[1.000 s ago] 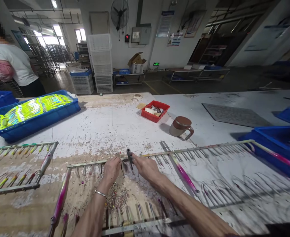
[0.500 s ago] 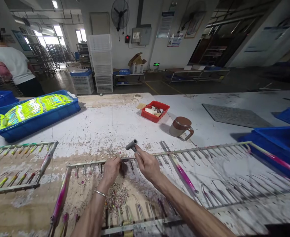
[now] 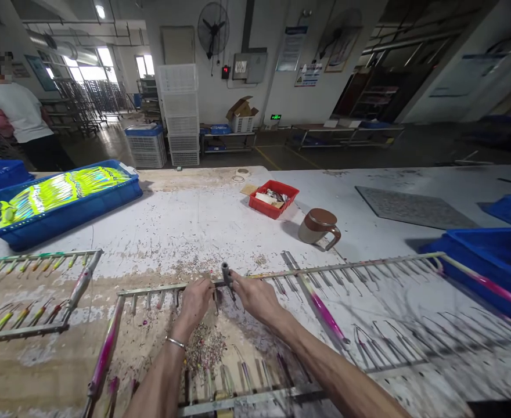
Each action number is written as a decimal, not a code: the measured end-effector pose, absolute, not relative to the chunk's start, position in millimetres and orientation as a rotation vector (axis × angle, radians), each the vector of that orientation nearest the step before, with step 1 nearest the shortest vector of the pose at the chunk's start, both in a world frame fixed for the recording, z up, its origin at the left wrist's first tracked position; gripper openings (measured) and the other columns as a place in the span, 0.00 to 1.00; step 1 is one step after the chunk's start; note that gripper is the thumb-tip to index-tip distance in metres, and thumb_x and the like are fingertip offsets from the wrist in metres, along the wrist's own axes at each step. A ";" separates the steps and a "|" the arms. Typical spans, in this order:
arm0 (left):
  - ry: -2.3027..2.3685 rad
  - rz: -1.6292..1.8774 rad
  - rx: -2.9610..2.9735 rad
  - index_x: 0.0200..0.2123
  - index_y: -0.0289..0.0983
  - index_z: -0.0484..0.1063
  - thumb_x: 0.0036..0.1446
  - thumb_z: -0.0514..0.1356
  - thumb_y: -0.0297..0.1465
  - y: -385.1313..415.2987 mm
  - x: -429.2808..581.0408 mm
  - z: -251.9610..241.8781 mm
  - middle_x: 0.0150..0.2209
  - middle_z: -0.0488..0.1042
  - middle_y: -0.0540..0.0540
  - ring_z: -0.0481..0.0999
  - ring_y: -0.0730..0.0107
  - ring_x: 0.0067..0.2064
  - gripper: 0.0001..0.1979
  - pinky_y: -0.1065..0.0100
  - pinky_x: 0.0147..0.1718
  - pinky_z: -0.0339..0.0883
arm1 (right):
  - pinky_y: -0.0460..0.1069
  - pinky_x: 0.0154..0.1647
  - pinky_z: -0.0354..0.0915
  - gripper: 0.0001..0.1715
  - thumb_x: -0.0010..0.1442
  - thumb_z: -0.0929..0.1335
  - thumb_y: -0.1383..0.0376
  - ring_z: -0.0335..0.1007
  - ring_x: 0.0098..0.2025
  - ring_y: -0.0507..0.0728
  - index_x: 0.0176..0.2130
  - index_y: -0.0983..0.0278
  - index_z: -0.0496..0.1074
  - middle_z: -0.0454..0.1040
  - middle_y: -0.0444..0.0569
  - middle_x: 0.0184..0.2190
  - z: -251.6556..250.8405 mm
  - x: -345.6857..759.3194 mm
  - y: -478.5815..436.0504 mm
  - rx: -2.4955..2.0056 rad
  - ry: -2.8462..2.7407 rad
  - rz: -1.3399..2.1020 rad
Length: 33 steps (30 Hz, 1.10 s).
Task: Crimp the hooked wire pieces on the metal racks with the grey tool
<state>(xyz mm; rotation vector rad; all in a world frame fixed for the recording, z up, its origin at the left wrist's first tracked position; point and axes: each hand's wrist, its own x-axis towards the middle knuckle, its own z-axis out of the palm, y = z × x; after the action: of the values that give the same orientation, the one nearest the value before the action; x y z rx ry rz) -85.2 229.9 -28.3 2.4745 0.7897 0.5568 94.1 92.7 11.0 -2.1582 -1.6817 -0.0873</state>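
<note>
A metal rack (image 3: 164, 288) with a pink-painted side bar lies on the worktop, small wire-hooked pieces (image 3: 325, 280) set along its bars. My left hand (image 3: 197, 302), a bangle at its wrist, is closed in a pinch at the rack's far bar. A thin dark piece shows by those fingertips, but what they grip is hidden. Just to the right, my right hand (image 3: 253, 295) is closed around a hammer-like grey metal tool (image 3: 226, 274) with a hollow tube head. The tool's head is at the far bar, close to my left fingers. Colourful chips (image 3: 205, 348) are heaped below my hands.
Left, another rack (image 3: 81, 284) holds yellow pieces near a blue tray (image 3: 76, 212) of bright yellow packets. Beyond my hands stand a red tray (image 3: 277, 203) and a brown-lidded mug (image 3: 319, 226). A blue bin (image 3: 490, 261) stands right. A person (image 3: 15, 116) is far left.
My right hand has lowered the metal tool to the far bar and slightly left, and its head has turned. My left hand stays almost in place.
</note>
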 end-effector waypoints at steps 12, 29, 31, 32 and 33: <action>0.804 0.568 2.473 0.40 0.40 0.77 0.71 0.56 0.27 231.1 -83.8 -34.0 0.38 0.81 0.48 0.77 0.66 0.41 0.10 0.67 0.42 0.64 | 0.48 0.33 0.71 0.28 0.78 0.58 0.58 0.80 0.35 0.57 0.69 0.59 0.72 0.84 0.52 0.37 8.4 97.7 87.8 -2.119 -1.614 -0.153; 0.813 0.525 2.468 0.38 0.40 0.78 0.70 0.56 0.30 230.3 -83.1 -27.4 0.37 0.80 0.48 0.77 0.65 0.41 0.10 0.67 0.42 0.65 | 0.48 0.28 0.70 0.27 0.78 0.58 0.59 0.76 0.27 0.56 0.64 0.60 0.77 0.81 0.49 0.29 2.5 91.5 89.2 -2.090 -1.649 -0.078; 0.822 0.527 2.472 0.38 0.41 0.78 0.70 0.55 0.28 229.5 -82.6 -25.7 0.38 0.80 0.48 0.77 0.65 0.42 0.11 0.67 0.43 0.65 | 0.50 0.33 0.74 0.27 0.78 0.59 0.59 0.80 0.33 0.59 0.67 0.59 0.75 0.83 0.51 0.34 5.4 89.6 88.8 -2.057 -1.637 -0.063; 0.830 0.525 2.478 0.39 0.41 0.78 0.69 0.55 0.27 229.0 -82.3 -25.1 0.38 0.80 0.48 0.77 0.65 0.42 0.11 0.66 0.43 0.64 | 0.52 0.37 0.76 0.28 0.78 0.58 0.59 0.81 0.37 0.60 0.68 0.59 0.73 0.84 0.53 0.37 6.8 89.1 88.2 -2.029 -1.612 -0.077; 0.840 0.524 2.483 0.39 0.41 0.78 0.69 0.55 0.26 228.5 -82.0 -24.6 0.38 0.80 0.48 0.76 0.65 0.41 0.11 0.66 0.43 0.64 | 0.53 0.40 0.76 0.29 0.78 0.58 0.59 0.82 0.40 0.60 0.70 0.60 0.72 0.84 0.55 0.41 7.4 88.9 87.5 -2.007 -1.579 -0.099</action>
<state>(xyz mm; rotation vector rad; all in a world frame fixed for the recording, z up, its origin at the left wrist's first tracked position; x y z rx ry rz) -82.0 228.5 -24.6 2.4829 0.8401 0.5236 88.9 87.5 7.4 -2.0067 -1.5793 -0.0992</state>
